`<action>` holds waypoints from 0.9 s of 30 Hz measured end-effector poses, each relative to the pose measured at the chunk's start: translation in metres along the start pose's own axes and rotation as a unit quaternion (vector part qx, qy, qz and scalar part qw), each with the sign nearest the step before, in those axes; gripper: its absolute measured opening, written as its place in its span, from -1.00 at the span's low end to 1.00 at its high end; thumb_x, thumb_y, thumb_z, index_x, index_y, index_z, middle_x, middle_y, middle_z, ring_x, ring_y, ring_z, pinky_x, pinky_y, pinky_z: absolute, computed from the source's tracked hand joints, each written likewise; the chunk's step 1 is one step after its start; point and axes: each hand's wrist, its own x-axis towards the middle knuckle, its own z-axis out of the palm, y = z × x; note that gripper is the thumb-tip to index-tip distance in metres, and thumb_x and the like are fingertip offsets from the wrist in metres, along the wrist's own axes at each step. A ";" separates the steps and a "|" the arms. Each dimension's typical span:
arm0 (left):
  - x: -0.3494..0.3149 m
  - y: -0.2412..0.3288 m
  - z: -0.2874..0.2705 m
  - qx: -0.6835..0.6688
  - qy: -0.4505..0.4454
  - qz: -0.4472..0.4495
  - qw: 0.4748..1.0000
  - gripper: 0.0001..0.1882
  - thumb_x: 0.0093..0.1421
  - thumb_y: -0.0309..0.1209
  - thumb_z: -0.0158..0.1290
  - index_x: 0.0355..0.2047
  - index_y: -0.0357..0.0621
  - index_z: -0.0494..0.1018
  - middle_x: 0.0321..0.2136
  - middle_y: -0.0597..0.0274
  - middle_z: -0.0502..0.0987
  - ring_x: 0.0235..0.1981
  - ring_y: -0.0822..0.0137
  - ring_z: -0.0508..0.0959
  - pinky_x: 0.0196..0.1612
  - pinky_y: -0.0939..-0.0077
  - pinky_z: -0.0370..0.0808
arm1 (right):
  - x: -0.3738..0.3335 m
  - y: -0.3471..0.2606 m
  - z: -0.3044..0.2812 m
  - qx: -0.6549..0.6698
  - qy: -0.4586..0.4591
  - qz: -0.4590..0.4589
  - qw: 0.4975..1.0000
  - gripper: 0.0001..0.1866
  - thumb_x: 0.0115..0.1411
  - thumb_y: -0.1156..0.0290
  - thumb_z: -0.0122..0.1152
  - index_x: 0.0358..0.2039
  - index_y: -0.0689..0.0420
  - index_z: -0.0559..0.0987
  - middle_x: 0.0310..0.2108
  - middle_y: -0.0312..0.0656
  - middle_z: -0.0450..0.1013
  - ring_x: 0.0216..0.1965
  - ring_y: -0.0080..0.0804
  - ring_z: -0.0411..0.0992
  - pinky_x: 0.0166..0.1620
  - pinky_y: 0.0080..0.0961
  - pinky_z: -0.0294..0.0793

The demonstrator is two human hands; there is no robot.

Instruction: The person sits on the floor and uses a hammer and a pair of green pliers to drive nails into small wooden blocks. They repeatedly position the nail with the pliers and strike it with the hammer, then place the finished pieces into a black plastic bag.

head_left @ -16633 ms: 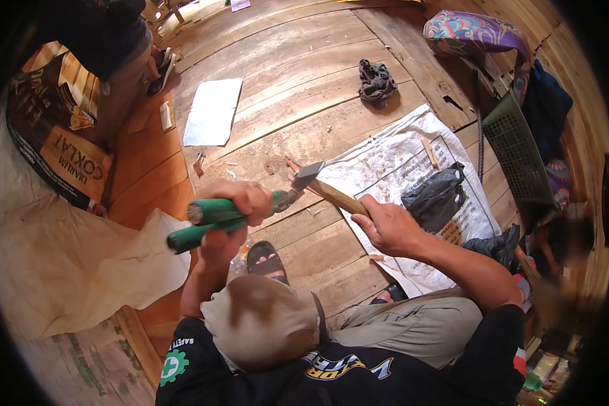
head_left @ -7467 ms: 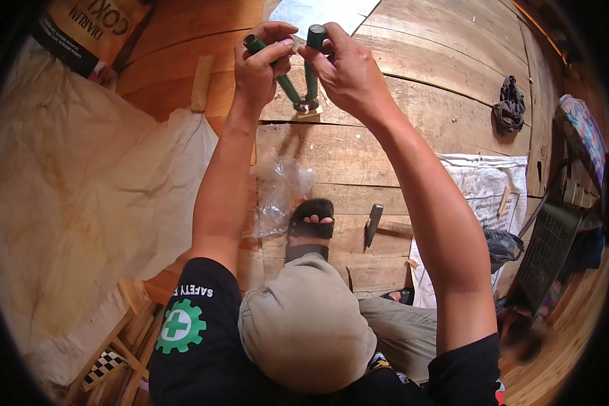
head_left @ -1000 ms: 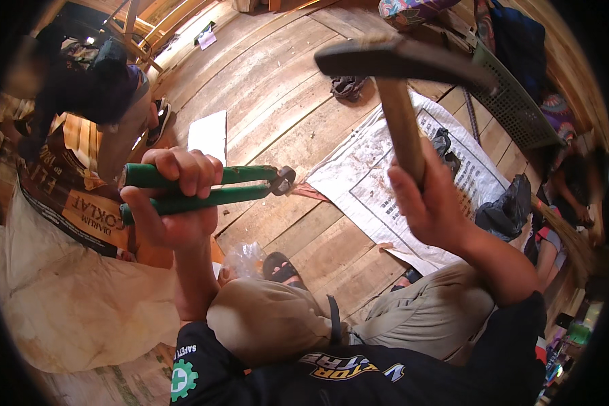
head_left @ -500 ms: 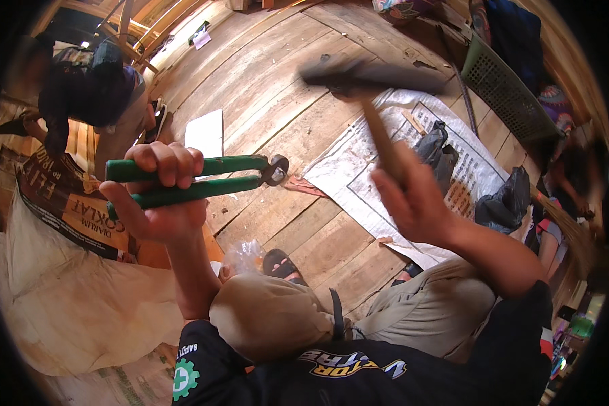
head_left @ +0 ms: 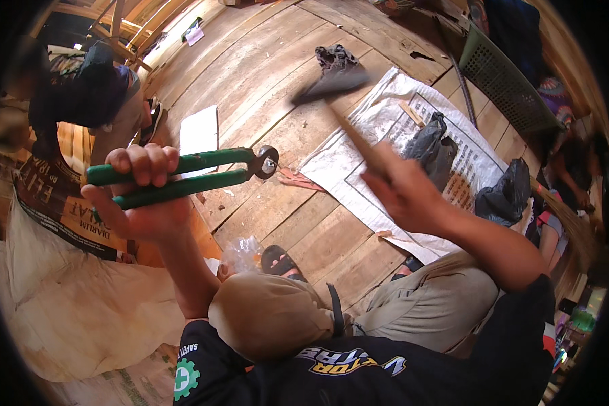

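My left hand (head_left: 154, 218) grips green-handled pincers (head_left: 196, 162) on the left, with the fingers over the upper handle and the thumb below. Their metal jaws point right, and I cannot tell whether anything is between them. My right hand (head_left: 409, 193) is closed round the wooden handle of a hammer (head_left: 353, 137). The hammer's dark head is smeared by motion, raised to the right of the pincers' jaws and apart from them. Beyond it, a crumpled dark cloth (head_left: 336, 59) lies on the floorboards.
A white woven sack (head_left: 345, 169) lies on the plank floor, bearing black plastic bags (head_left: 440, 159). At the right stand a green perforated crate (head_left: 504, 84) and a broom (head_left: 568, 216). Another person (head_left: 88, 84) sits at the left. White paper (head_left: 199, 130) lies beyond the pincers.
The hammer has swung left toward the pincers, uncovering the dark cloth behind it. My left hand has shifted slightly left and down with the pincers.
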 end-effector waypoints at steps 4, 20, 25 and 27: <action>0.006 0.004 -0.007 -0.056 -0.022 0.004 0.998 -0.49 0.22 0.18 -0.04 -0.31 -0.06 0.31 -0.52 0.36 0.25 -0.48 0.41 0.26 -0.23 0.38 0.21 | -0.002 0.060 0.030 -0.132 -0.121 0.079 0.981 -0.67 0.30 0.20 0.02 -0.23 0.25 0.30 -0.52 0.18 0.43 -0.45 0.20 0.41 -0.34 -0.07 0.36; 0.000 0.016 -0.023 -0.079 0.019 -0.003 0.997 -0.47 0.24 0.19 -0.07 -0.31 -0.07 0.34 -0.52 0.35 0.29 -0.48 0.40 0.30 -0.21 0.36 0.24 | -0.006 0.052 0.031 -0.212 -0.256 0.102 0.938 -0.65 0.25 0.16 0.07 -0.18 0.22 0.36 -0.38 0.19 0.48 -0.28 0.19 0.46 -0.20 -0.01 0.39; -0.005 0.007 -0.025 -0.043 0.052 -0.013 0.998 -0.46 0.26 0.19 -0.11 -0.30 -0.09 0.34 -0.51 0.34 0.29 -0.47 0.40 0.29 -0.20 0.36 0.23 | 0.005 0.073 0.018 -0.281 -0.331 0.099 0.895 -0.63 0.22 0.18 0.09 -0.13 0.22 0.43 -0.28 0.11 0.51 -0.17 0.09 0.48 -0.12 -0.06 0.42; -0.006 0.005 -0.023 -0.029 0.063 -0.026 0.997 -0.45 0.26 0.20 -0.12 -0.30 -0.09 0.34 -0.50 0.33 0.29 -0.46 0.40 0.29 -0.19 0.36 0.23 | 0.008 0.101 0.022 -0.322 -0.336 0.063 0.883 -0.70 0.15 0.26 0.14 -0.18 0.19 0.46 -0.30 0.07 0.52 -0.22 0.04 0.50 -0.18 -0.08 0.46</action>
